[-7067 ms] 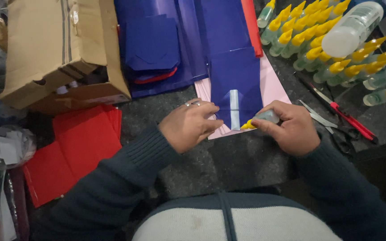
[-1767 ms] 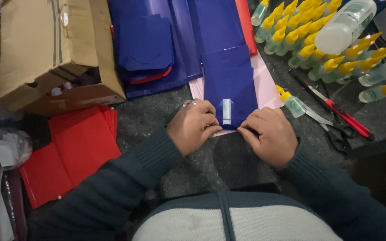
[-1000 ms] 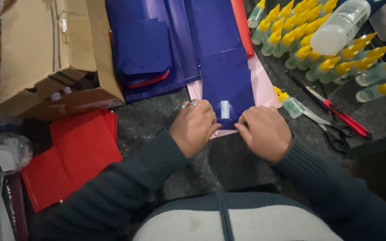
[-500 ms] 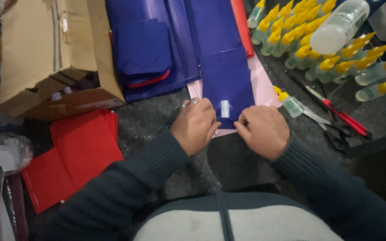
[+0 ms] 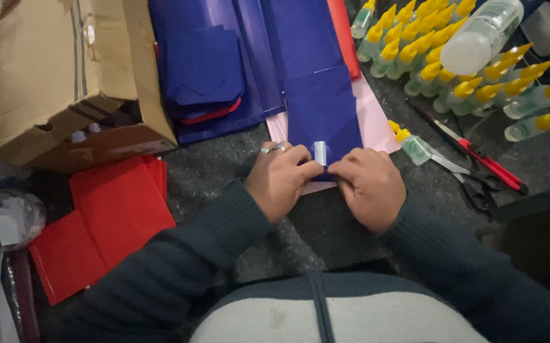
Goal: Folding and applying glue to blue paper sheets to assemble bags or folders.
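Left hand (image 5: 281,181) and right hand (image 5: 369,185) pinch the near edge of a glossy blue folded paper sheet (image 5: 322,108) on pink paper (image 5: 376,117), mid-table on the dark speckled table (image 5: 211,171).

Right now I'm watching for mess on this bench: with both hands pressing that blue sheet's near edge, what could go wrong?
The glue bottle lying beside the right hand could get nudged and leak onto the pink sheet. The left hand pinches by the small white strip, so the blue sheet might crease crooked.
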